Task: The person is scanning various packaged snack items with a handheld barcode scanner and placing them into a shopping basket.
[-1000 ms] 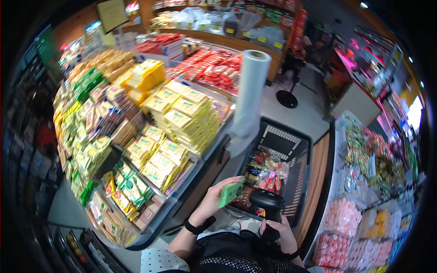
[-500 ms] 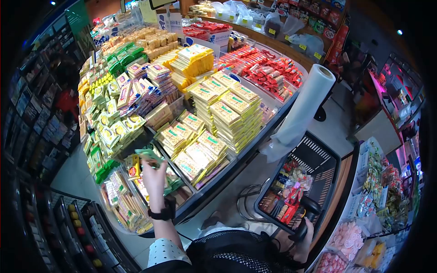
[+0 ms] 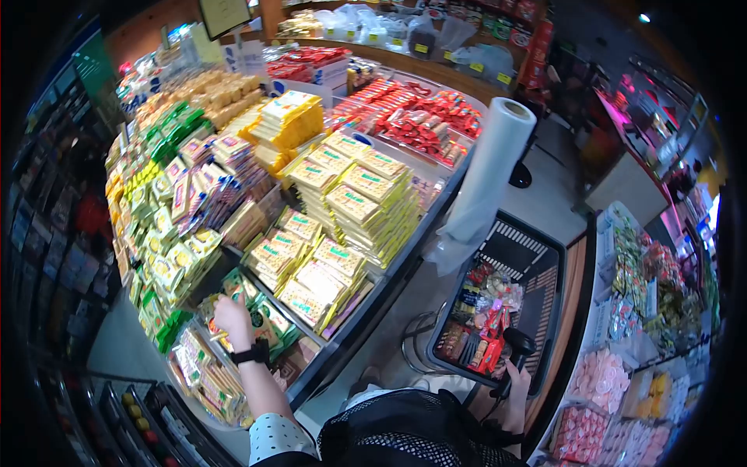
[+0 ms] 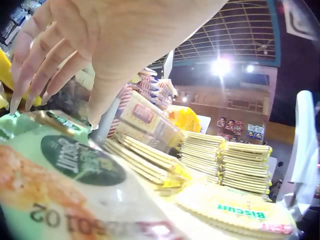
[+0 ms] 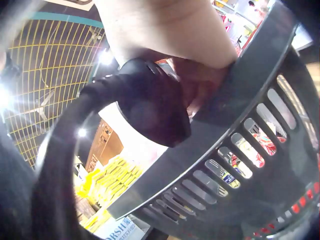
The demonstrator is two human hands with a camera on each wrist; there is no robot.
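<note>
My left hand (image 3: 232,319) is down in a bin of green-wrapped biscuit packs at the near end of the display. In the left wrist view its fingers (image 4: 47,65) reach down, spread apart, with fingertips and thumb right at a green pack (image 4: 62,120). Close below the wrist lies another green biscuit pack (image 4: 82,162) with a dark oval label. My right hand (image 3: 517,380) grips the handle of a black handheld scanner (image 3: 520,341) over the near right rim of the shopping basket (image 3: 537,311). Its cable (image 5: 60,135) loops down in the right wrist view.
Yellow-wrapped biscuit stacks (image 3: 366,194) stand beside the bin, with red packets (image 3: 428,117) behind. A plastic bag roll (image 3: 490,171) rises at the display's right edge. Several packaged snacks (image 3: 486,311) lie in the basket. Candy bins (image 3: 595,377) line the right side.
My left hand moved from near the scanner over to the bin, carrying a green pack, then lowered among the green packs. The right hand keeps hold of the scanner by the basket; the head view shifted.
</note>
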